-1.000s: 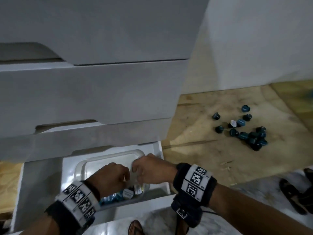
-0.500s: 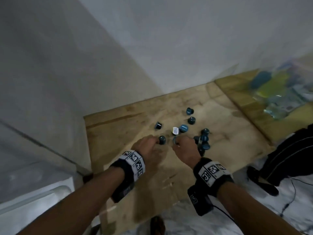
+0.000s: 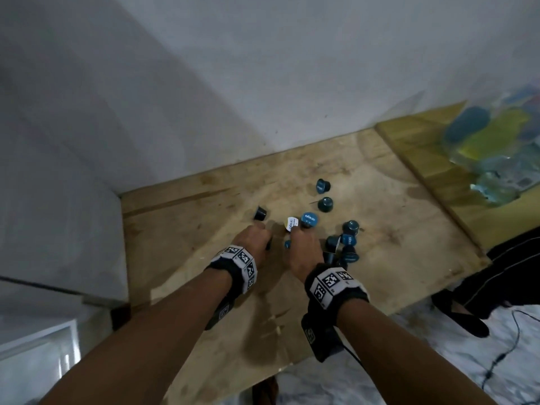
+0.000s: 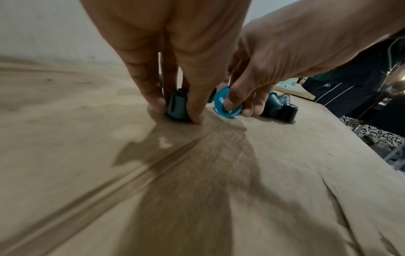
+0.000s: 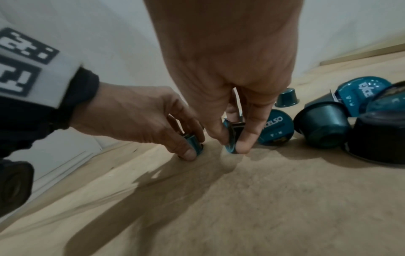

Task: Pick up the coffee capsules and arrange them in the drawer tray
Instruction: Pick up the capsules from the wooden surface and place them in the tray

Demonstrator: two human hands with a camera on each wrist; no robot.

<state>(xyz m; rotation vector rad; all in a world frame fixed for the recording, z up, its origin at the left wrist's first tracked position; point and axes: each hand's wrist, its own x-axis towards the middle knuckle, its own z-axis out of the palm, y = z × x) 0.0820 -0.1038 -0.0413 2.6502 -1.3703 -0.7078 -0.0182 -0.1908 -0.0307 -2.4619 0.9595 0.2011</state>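
Several teal coffee capsules (image 3: 347, 244) lie scattered on a plywood board (image 3: 394, 229), some on their sides, one with a white lid (image 3: 291, 223). My left hand (image 3: 264, 241) pinches an upright capsule (image 4: 177, 104) between thumb and fingers (image 4: 196, 114), still on the board. Just to its right, my right hand (image 3: 292, 241) pinches a capsule (image 5: 234, 131) standing on its edge, blue lid (image 4: 221, 102) facing the left wrist camera. The white drawer (image 3: 35, 346) shows only as a corner at the lower left; the tray inside it is out of sight.
A grey cabinet side (image 3: 58, 171) and a white wall (image 3: 292, 68) border the board. A coloured plastic bag (image 3: 491, 147) lies on a second board at right. A dark shoe (image 3: 461, 314), striped dark trousers (image 3: 520, 267) and a cable (image 3: 502, 361) are on the marble floor.
A second ago both hands were at the tray in the drawer. They have swung right to the loose capsules, and each now pinches one.
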